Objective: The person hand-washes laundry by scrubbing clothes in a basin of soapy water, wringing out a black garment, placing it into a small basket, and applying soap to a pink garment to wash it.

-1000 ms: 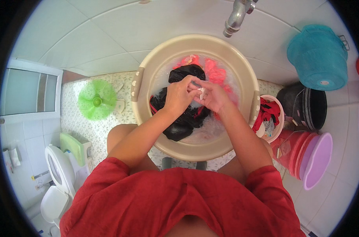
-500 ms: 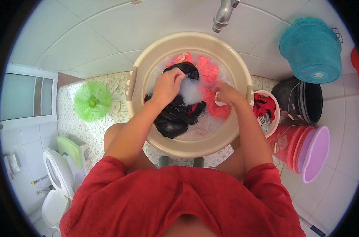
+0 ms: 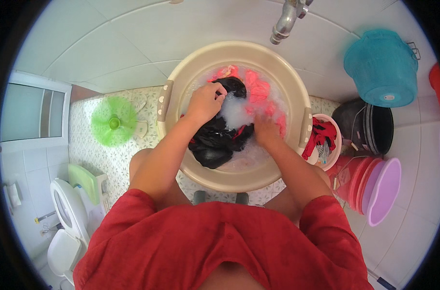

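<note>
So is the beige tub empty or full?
Not empty: the beige tub holds cloudy water, black cloth and pink cloth.

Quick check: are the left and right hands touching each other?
Apart. The head view shows a clear gap between the left hand and the right hand, with white suds and black cloth visible between them.

The fingertips of the right hand point(image 3: 267, 129) are hidden, the fan point(image 3: 114, 123) blurs, and the upper edge crops the tap point(image 3: 284, 24).
</note>
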The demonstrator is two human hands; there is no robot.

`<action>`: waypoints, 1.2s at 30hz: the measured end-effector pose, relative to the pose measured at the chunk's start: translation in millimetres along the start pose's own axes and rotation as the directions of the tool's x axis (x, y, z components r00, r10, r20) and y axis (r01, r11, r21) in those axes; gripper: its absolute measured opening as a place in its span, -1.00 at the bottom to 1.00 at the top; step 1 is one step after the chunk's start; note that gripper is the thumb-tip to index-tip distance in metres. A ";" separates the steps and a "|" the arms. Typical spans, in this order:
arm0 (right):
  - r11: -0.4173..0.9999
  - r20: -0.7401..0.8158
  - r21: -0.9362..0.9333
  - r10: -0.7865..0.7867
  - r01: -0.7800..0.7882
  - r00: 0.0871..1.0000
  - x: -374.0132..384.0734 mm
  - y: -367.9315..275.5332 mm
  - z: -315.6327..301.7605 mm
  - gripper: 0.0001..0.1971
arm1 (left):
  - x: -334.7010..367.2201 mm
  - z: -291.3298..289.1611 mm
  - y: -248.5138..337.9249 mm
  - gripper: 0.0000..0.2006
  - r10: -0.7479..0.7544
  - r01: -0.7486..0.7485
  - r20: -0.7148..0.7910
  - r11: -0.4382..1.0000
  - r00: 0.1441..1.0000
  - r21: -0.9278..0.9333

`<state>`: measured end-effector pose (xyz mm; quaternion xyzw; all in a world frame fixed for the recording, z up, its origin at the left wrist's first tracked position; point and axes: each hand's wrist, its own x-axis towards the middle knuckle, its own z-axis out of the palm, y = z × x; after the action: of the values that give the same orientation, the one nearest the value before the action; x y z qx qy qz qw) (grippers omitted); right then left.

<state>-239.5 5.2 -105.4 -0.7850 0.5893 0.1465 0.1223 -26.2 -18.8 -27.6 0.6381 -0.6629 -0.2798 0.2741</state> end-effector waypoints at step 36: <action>0.336 -0.187 0.936 0.213 0.108 0.959 32.3 -42.7 -9.3 -0.43 | -90.7 -0.6 24.1 -0.42 0.105 -0.075 0.259 0.989 0.960 -0.124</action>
<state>-189.2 -15.2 -108.0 -0.5630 0.6014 -0.3266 0.4633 -39.3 72.5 -10.4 0.5476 -0.7050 -0.3867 0.2312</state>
